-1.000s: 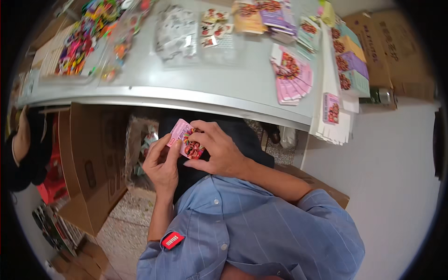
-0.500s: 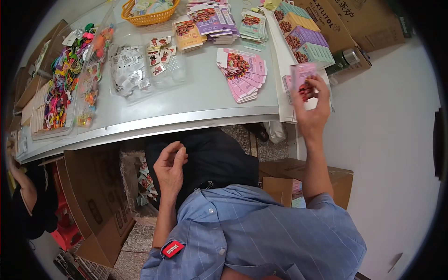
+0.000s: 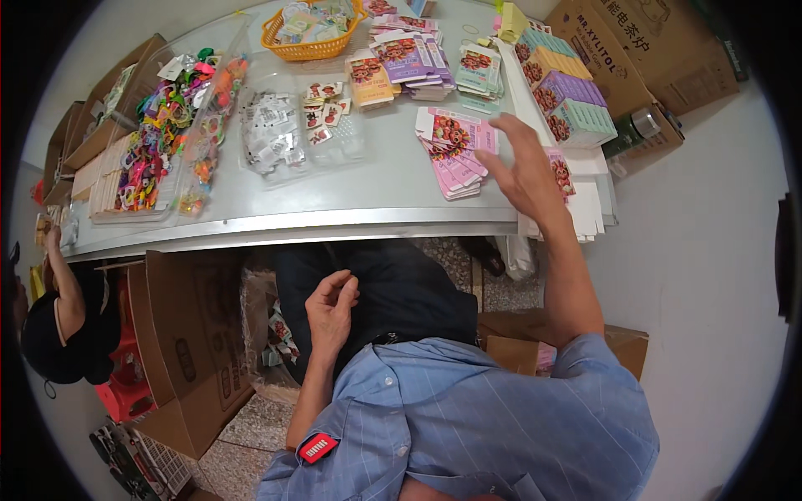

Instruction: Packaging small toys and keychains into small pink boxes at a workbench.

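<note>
My right hand (image 3: 528, 175) reaches over the table's right part, its fingers apart and holding nothing. Its thumb and fingertips are close to a fanned pile of flat pink cartons (image 3: 455, 159) with a printed picture; whether they touch cannot be told. Partly behind that hand, a pink carton (image 3: 561, 172) lies on the white sheets at the table's right edge. My left hand (image 3: 332, 313) hangs above my lap, fingers curled in toward the thumb, with nothing visible in it.
Purple, orange and green cartons stand in a row (image 3: 576, 96) at the right. Further left are stacks of flat cartons (image 3: 409, 58), a yellow basket (image 3: 313, 42), a clear tray of small packets (image 3: 271, 134) and a tray of colourful trinkets (image 3: 159, 142). Another person (image 3: 71, 309) sits far left.
My right hand has let go of the pink carton, now on the white sheets, and moved left toward the pink pile. The view has shifted slightly; my left hand stays curled over my lap.
</note>
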The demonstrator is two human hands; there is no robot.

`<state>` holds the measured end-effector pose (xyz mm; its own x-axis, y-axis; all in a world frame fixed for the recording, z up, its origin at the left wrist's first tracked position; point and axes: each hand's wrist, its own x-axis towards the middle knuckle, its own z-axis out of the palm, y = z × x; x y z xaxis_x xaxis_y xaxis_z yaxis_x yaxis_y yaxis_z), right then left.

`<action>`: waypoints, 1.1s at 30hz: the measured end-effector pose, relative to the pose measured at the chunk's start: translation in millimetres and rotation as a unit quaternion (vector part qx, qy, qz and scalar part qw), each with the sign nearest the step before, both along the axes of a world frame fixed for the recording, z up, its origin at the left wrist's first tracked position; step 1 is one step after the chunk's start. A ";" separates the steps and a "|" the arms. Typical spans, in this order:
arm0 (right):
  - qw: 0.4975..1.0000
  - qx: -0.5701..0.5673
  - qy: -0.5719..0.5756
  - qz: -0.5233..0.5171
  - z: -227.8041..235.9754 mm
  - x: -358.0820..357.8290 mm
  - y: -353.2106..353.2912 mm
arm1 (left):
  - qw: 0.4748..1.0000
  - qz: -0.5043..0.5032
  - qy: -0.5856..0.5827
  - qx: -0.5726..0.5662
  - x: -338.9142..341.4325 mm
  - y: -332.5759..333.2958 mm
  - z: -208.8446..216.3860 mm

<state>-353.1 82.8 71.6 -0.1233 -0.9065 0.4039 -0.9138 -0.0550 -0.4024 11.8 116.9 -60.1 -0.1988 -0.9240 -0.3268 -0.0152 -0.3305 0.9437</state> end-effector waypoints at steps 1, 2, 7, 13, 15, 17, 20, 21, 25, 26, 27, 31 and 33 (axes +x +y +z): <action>1.000 -0.004 0.000 0.002 -7.8 -9.6 -16.4 | 1.000 -0.003 -0.009 -0.001 -0.3 0.1 -0.5; 0.997 0.050 0.049 0.026 -20.7 -21.6 -33.0 | 1.000 -0.001 -0.009 -0.005 -0.3 0.2 -2.9; 0.930 0.355 0.038 0.090 -6.6 -40.6 -91.3 | 0.999 0.032 0.006 0.005 4.6 4.6 -8.4; 0.947 0.310 0.017 0.082 -20.2 -53.6 -90.0 | 0.999 0.041 0.014 0.008 7.8 6.7 -3.7; 0.975 0.205 0.056 0.056 -23.1 -44.4 -86.0 | 0.999 0.037 0.018 0.013 9.8 6.9 -5.7; 0.981 0.179 0.054 0.050 -17.8 -37.0 -81.7 | 0.999 0.032 0.022 0.019 11.2 6.6 -5.3; 0.988 0.146 -0.031 0.035 -9.8 -35.2 -76.4 | 0.999 0.030 0.022 0.027 9.9 5.0 0.8; 0.983 0.138 -0.114 0.028 -7.2 -35.0 -74.7 | 0.998 0.034 0.037 0.024 9.1 3.7 4.4; 0.961 0.114 -0.252 0.009 9.4 -11.8 -63.3 | 0.993 0.027 0.117 0.004 8.7 -5.4 34.7; 0.940 0.096 -0.327 0.007 13.3 3.4 -58.7 | 0.992 0.035 0.117 0.006 9.0 -9.7 41.6; 0.913 0.079 -0.400 0.006 15.8 19.6 -54.3 | 0.988 0.011 0.153 -0.020 8.6 -16.8 48.2; 0.805 0.125 -0.577 0.058 -14.6 92.5 -30.1 | 0.943 -0.129 0.297 -0.079 7.7 -60.4 83.2; 0.731 0.167 -0.657 0.079 -27.7 147.0 -16.5 | 0.902 -0.200 0.364 -0.117 2.5 -77.0 80.4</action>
<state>-206.1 66.3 43.9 -0.0894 -0.9723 -0.2161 0.2817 0.1835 -0.9418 14.2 40.0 20.3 -0.6140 -0.7582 0.2195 0.5629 -0.2257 0.7951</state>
